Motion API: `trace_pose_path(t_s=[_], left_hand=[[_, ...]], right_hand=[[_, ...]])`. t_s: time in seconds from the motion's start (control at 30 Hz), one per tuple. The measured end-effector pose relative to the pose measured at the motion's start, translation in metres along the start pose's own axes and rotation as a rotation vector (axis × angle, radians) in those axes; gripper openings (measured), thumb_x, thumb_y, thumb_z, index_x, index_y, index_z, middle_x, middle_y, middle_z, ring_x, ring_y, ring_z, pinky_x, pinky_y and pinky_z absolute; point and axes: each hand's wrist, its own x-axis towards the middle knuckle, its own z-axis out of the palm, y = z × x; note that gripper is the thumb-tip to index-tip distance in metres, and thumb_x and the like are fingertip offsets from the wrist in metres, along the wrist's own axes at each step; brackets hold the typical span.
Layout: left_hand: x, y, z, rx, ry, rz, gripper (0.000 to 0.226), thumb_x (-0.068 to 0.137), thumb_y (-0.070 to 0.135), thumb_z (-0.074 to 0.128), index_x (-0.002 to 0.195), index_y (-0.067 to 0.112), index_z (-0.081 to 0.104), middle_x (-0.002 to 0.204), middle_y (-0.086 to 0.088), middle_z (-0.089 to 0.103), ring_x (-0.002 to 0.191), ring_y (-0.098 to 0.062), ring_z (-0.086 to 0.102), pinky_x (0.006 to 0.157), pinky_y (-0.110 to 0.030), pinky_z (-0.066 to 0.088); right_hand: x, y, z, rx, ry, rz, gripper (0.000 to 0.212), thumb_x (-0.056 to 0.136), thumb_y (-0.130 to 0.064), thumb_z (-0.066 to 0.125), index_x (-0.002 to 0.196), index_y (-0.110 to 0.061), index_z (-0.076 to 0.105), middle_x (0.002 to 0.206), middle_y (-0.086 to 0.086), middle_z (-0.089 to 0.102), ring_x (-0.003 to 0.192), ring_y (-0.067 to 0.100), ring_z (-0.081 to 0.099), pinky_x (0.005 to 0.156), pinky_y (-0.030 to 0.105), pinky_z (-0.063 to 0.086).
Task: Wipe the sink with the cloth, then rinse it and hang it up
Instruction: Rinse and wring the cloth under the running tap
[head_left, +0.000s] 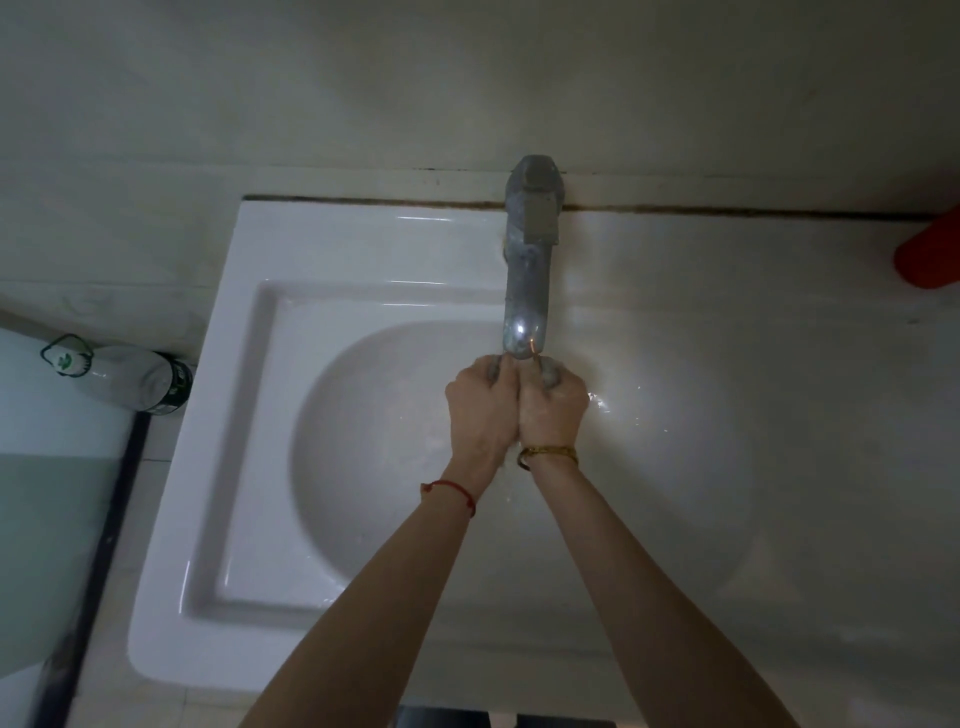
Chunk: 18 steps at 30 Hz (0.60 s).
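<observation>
A white sink (260, 467) with a round basin fills the middle of the view. A grey metal tap (530, 260) reaches out from the back wall over the basin. Just under its spout my left hand (480, 405) and my right hand (553, 405) are pressed side by side, both gripping a small grey cloth (548, 375). Only bits of the cloth show between my fingers; the rest is hidden inside my fists. Wet glints show on the basin to the right of my hands.
A white plastic bottle (119, 376) with a green label lies on the floor left of the sink. A dark-framed glass panel (62, 467) runs down the left edge. A red object (930, 254) sits at the right edge of the counter.
</observation>
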Motion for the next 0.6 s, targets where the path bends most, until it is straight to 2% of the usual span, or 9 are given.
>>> trace_pose_path(t_s=[0.07, 0.13, 0.23, 0.33, 0.43, 0.5, 0.6], left_hand=[[0.002, 0.002, -0.001, 0.007, -0.032, -0.081, 0.037, 0.096, 0.022, 0.054, 0.062, 0.009, 0.052, 0.06, -0.004, 0.056, 0.057, -0.015, 0.053, 0.054, -0.029, 0.048], [0.004, 0.0, 0.0, -0.039, -0.08, -0.2, 0.036, 0.096, 0.026, 0.055, 0.063, 0.012, 0.055, 0.066, -0.006, 0.06, 0.063, -0.02, 0.059, 0.062, -0.034, 0.055], [-0.001, -0.005, 0.001, -0.196, -0.093, -0.246, 0.031, 0.095, 0.03, 0.058, 0.068, 0.015, 0.052, 0.069, -0.006, 0.056, 0.07, -0.021, 0.055, 0.066, -0.035, 0.049], [-0.008, -0.004, -0.001, -0.263, -0.091, -0.15, 0.021, 0.094, 0.03, 0.061, 0.083, 0.015, 0.052, 0.076, 0.002, 0.056, 0.069, -0.01, 0.055, 0.064, -0.027, 0.049], [-0.012, -0.002, 0.002, -0.254, -0.098, -0.039, 0.021, 0.095, 0.027, 0.061, 0.1, 0.007, 0.054, 0.079, 0.005, 0.058, 0.062, 0.003, 0.056, 0.057, -0.016, 0.05], [-0.013, -0.002, 0.003, -0.188, -0.084, 0.01, 0.022, 0.097, 0.026, 0.058, 0.099, 0.005, 0.052, 0.076, 0.003, 0.057, 0.056, 0.004, 0.052, 0.053, -0.015, 0.047], [-0.011, -0.002, 0.004, -0.123, -0.054, 0.031, 0.017, 0.098, 0.026, 0.055, 0.09, 0.012, 0.05, 0.07, 0.004, 0.055, 0.053, 0.003, 0.051, 0.051, -0.014, 0.043]], right_hand=[[0.001, 0.004, -0.002, -0.045, -0.022, -0.064, 0.039, 0.085, -0.004, 0.058, 0.051, -0.012, 0.039, 0.049, 0.001, 0.04, 0.049, 0.01, 0.04, 0.051, 0.024, 0.039], [0.0, 0.006, -0.007, -0.067, -0.043, -0.138, 0.035, 0.086, -0.011, 0.059, 0.056, -0.003, 0.042, 0.053, 0.007, 0.04, 0.053, 0.014, 0.039, 0.053, 0.028, 0.039], [0.0, 0.004, -0.019, -0.15, -0.131, -0.216, 0.03, 0.088, -0.023, 0.064, 0.07, -0.003, 0.05, 0.06, 0.01, 0.051, 0.056, 0.01, 0.046, 0.055, 0.027, 0.043], [0.0, -0.001, -0.027, -0.121, -0.14, -0.054, 0.024, 0.086, -0.035, 0.067, 0.082, -0.014, 0.057, 0.075, 0.001, 0.062, 0.069, 0.01, 0.059, 0.062, 0.021, 0.049], [0.003, -0.001, -0.024, -0.103, -0.066, 0.173, 0.03, 0.083, -0.049, 0.066, 0.076, -0.021, 0.055, 0.078, -0.004, 0.063, 0.075, 0.013, 0.063, 0.07, 0.03, 0.054], [0.003, -0.001, -0.017, -0.112, -0.036, 0.218, 0.034, 0.081, -0.052, 0.064, 0.07, -0.022, 0.054, 0.071, -0.004, 0.062, 0.071, 0.016, 0.062, 0.07, 0.034, 0.054], [0.003, -0.007, -0.009, -0.124, -0.019, 0.225, 0.037, 0.084, -0.042, 0.063, 0.058, -0.022, 0.048, 0.059, -0.005, 0.055, 0.06, 0.013, 0.055, 0.062, 0.027, 0.045]])
